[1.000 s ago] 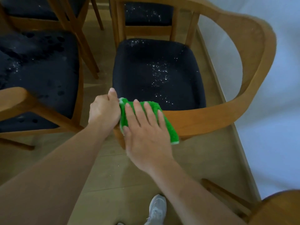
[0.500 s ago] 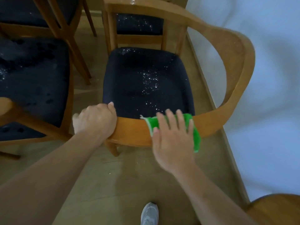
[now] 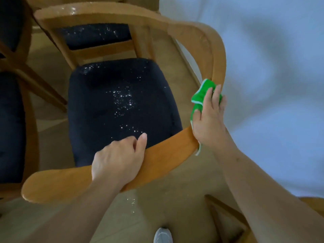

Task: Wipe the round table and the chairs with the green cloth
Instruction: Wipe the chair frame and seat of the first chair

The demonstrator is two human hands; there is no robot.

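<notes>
From my head camera, the green cloth [image 3: 199,97] is lying draped over the right bend of the chair's [image 3: 168,158] curved wooden rail, its long axis running along the rail, up and away from me. My right hand [image 3: 208,118] is pressing it flat against the wood with straight, close-set fingers, while my left hand [image 3: 117,158] is gripping the near stretch of the rail, fingers curled over the edge and thumb pointing toward the dark seat [image 3: 121,109] flecked with white specks. I am standing on a tan floor [image 3: 157,204] with my shoe [image 3: 163,235] showing below, another chair at my left [image 3: 12,123] and a pale wall [image 3: 271,67] at my right.
</notes>
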